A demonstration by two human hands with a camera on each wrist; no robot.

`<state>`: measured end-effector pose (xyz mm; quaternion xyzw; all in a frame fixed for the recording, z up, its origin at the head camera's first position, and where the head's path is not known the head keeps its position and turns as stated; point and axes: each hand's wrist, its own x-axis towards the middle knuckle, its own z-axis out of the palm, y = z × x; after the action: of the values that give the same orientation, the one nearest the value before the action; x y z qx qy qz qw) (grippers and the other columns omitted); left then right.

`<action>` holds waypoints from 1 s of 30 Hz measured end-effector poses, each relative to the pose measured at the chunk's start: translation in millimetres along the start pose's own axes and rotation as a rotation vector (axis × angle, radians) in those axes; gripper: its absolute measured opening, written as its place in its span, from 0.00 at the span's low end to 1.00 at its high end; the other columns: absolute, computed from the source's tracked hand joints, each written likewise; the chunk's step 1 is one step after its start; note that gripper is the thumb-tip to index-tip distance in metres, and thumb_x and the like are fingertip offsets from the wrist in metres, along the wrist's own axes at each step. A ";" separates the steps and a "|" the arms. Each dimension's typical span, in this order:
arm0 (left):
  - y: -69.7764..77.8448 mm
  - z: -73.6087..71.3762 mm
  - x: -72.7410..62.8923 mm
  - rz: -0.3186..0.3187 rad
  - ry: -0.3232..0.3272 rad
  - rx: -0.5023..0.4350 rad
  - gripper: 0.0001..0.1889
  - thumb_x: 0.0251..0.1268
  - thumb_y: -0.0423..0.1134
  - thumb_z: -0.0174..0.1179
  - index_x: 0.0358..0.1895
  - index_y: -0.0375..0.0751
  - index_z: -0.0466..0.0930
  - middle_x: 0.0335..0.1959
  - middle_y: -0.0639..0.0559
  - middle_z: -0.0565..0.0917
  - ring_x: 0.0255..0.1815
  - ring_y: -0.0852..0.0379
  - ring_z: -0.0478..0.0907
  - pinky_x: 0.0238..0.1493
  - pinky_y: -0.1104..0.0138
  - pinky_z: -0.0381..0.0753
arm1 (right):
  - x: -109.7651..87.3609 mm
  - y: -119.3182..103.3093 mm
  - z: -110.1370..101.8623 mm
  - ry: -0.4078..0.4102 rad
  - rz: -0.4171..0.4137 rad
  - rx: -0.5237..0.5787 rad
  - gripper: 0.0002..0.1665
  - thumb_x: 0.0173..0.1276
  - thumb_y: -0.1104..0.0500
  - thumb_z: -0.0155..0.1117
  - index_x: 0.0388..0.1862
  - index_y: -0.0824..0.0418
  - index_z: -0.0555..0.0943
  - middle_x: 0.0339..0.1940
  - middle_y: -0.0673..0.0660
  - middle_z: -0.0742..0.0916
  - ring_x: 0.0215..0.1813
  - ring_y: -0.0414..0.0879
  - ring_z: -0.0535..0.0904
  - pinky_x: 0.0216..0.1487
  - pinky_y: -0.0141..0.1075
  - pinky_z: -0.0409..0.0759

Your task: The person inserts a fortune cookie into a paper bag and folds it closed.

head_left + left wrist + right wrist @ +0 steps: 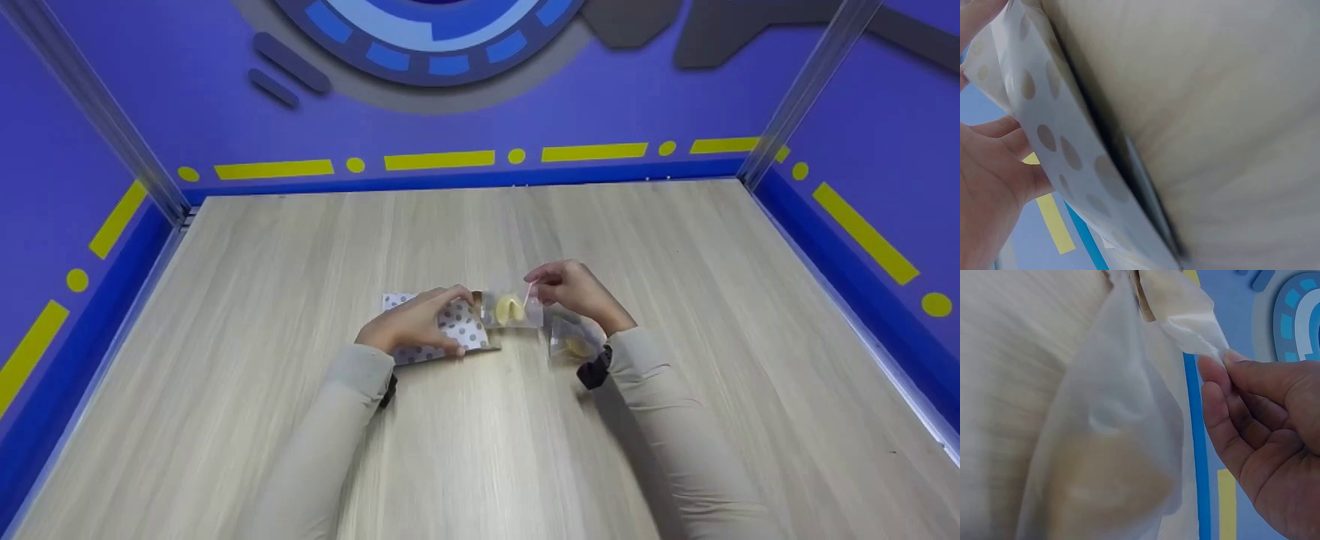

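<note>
A white paper bag with grey dots [466, 330] lies on the table, its mouth facing right. My left hand [411, 321] grips it across its width, thumb at the near edge and fingers at the far edge. In the left wrist view the dotted side of the bag [1064, 135] bulges beside the fingers. At the mouth is a clear wrapper with a fortune cookie [510, 309] inside. My right hand [576, 291] pinches the wrapper's right end between thumb and fingertips. A second wrapped cookie [574, 343] hangs or lies beneath the right wrist, large in the right wrist view.
The wood-grain table [480, 450] spreads around the hands. Blue-purple panels with yellow marks [439, 160] stand behind and at both sides, with metal posts [810, 97] at the corners. A dark strap [595, 369] sits on the right wrist.
</note>
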<state>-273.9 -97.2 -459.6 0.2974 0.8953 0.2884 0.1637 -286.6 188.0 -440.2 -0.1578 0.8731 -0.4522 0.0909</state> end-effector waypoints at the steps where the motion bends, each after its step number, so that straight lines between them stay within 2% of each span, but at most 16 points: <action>1: -0.2 0.0 0.2 0.003 0.001 -0.003 0.36 0.45 0.48 0.76 0.59 0.62 0.67 0.67 0.54 0.70 0.68 0.52 0.67 0.66 0.52 0.68 | 0.0 -0.3 1.0 -0.004 -0.004 -0.004 0.16 0.65 0.73 0.56 0.50 0.74 0.80 0.37 0.66 0.87 0.33 0.43 0.82 0.39 0.38 0.84; 12: -1.7 0.2 2.3 0.013 0.004 -0.008 0.37 0.44 0.48 0.77 0.59 0.60 0.67 0.66 0.54 0.70 0.67 0.53 0.67 0.66 0.54 0.67 | 1.9 -0.7 10.5 -0.030 0.003 -0.023 0.15 0.66 0.71 0.55 0.50 0.72 0.81 0.37 0.65 0.87 0.35 0.47 0.84 0.41 0.41 0.85; 19: -2.3 0.2 2.3 0.007 0.006 0.007 0.37 0.44 0.47 0.77 0.60 0.61 0.67 0.66 0.53 0.71 0.67 0.51 0.68 0.66 0.53 0.68 | 4.1 -1.2 18.3 -0.034 -0.033 -0.046 0.14 0.65 0.70 0.57 0.49 0.71 0.82 0.36 0.64 0.87 0.33 0.45 0.84 0.38 0.36 0.84; 30: -1.4 0.0 2.5 0.000 0.009 0.005 0.37 0.43 0.47 0.77 0.59 0.62 0.68 0.64 0.55 0.72 0.64 0.53 0.69 0.65 0.55 0.68 | 8.0 -3.9 29.2 -0.038 -0.020 -0.062 0.15 0.64 0.70 0.57 0.48 0.68 0.83 0.37 0.62 0.88 0.34 0.42 0.81 0.35 0.30 0.79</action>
<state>-276.4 -96.6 -460.8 0.2964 0.8968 0.2875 0.1590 -284.5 160.8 -453.9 -0.1777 0.8833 -0.4226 0.0978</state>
